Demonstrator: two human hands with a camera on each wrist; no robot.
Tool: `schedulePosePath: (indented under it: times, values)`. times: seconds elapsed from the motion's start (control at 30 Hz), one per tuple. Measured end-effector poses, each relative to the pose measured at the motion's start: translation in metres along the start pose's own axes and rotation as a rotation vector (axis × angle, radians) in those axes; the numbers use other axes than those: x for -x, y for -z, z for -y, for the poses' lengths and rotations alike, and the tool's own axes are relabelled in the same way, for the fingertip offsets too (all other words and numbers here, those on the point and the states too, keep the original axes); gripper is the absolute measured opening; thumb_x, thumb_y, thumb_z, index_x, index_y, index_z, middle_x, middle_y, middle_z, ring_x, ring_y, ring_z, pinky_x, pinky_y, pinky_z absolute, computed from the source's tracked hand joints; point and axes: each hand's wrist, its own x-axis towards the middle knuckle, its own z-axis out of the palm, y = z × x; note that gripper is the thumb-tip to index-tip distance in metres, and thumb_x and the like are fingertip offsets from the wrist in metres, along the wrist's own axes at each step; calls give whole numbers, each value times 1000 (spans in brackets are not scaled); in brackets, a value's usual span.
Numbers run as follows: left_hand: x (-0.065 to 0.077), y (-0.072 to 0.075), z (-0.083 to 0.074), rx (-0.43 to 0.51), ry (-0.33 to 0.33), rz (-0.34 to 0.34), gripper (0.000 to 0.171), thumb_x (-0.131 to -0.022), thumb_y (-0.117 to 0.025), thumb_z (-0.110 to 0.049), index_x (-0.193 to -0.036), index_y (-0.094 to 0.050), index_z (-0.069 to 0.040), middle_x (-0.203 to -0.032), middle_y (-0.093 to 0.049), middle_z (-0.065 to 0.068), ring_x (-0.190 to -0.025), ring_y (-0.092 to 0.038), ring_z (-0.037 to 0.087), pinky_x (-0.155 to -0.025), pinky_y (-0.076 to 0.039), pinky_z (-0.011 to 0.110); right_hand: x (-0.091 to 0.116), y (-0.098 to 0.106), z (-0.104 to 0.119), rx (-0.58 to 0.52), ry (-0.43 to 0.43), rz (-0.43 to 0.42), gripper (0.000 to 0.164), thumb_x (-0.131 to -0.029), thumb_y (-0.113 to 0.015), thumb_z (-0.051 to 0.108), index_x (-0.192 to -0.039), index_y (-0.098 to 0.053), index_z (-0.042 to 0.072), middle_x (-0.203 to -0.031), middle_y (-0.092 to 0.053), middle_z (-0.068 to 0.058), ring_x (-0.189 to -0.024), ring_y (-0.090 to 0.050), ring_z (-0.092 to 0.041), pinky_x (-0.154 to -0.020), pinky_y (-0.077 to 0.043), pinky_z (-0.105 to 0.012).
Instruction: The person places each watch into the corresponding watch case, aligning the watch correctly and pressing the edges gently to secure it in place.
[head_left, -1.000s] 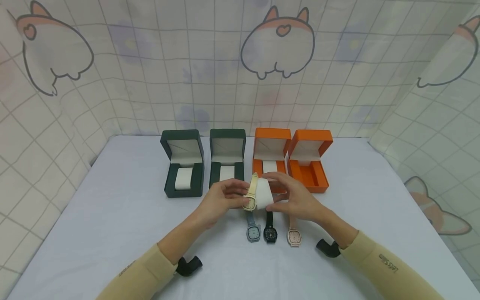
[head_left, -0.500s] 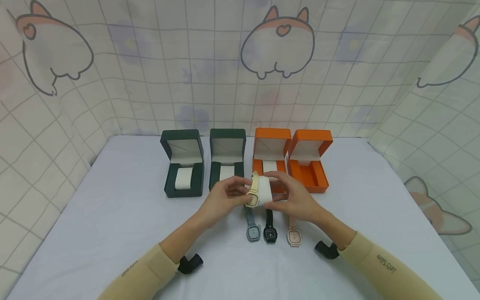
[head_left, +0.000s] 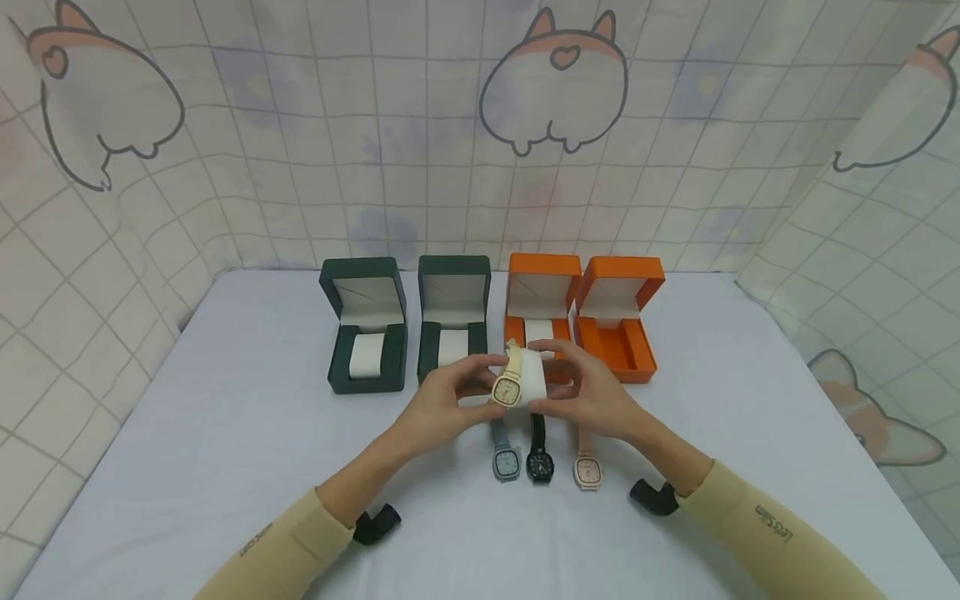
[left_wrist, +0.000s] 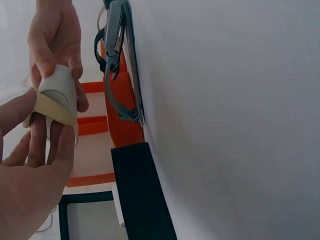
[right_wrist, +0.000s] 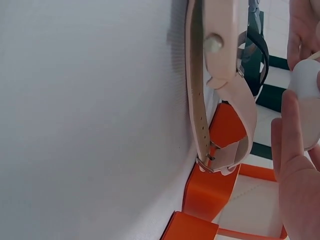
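Above the table, a cream watch [head_left: 507,390] partly encircles one end of a white watch pillow [head_left: 533,379]. My left hand [head_left: 441,402] holds the watch; in the left wrist view its fingers sit inside the cream strap [left_wrist: 52,109], with the thumb against the band. From the other side my right hand [head_left: 600,397] grips the pillow between thumb and fingers. Just below lie a blue-grey watch [head_left: 506,463], a black watch [head_left: 540,465] and a pink watch [head_left: 588,472]. The pink one looms large in the right wrist view.
Behind the hands stand two dark green boxes with lids up, a left one [head_left: 345,383] and a second one [head_left: 428,350], each with a white pillow. Beside them are an open orange box [head_left: 543,267] with a pillow and another orange box [head_left: 641,350] without one.
The cream watch has turned so its face shows fully, and it has risen slightly with the pillow. My left thumb has slid off the dial toward the watch's lower edge.
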Motion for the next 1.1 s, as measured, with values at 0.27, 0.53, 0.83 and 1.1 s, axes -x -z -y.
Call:
schedulePosePath:
  times: [0.27,0.53,0.83,1.1]
  values:
    - [0,0,2,-56,-98,-40,55,-89,-82,-10,-140,-61,-9,-104,-70,-2,-106,-65,15,-101,-51,32,-1,1,4,-1,-29,-2,75,-87,-84,11,-151,-46,14,-142,-53,-16,-116,-63,-38,-86,-59,-34]
    - [-1,0,3,-53,-163,-88,48,-88,-82,-9,-134,-66,-9,-103,-71,-5,-104,-66,13,-101,-53,42,-2,3,8,-59,-50,5,75,-88,-84,11,-152,-46,15,-142,-53,-18,-117,-61,-39,-87,-59,-34]
    - [-3,1,3,-33,-157,-84,47,-89,-82,-7,-133,-66,-11,-99,-68,-4,-98,-66,14,-97,-55,34,-3,4,9,-41,-31,2,74,-88,-83,11,-152,-47,14,-145,-52,-15,-119,-61,-34,-89,-59,-34]
    - [-4,3,0,-23,-136,-73,46,-88,-82,-5,-130,-65,-9,-93,-66,-2,-93,-66,15,-93,-56,29,-5,7,12,-14,-44,4,73,-88,-84,16,-152,-48,15,-140,-56,-13,-119,-61,-32,-90,-58,-41]
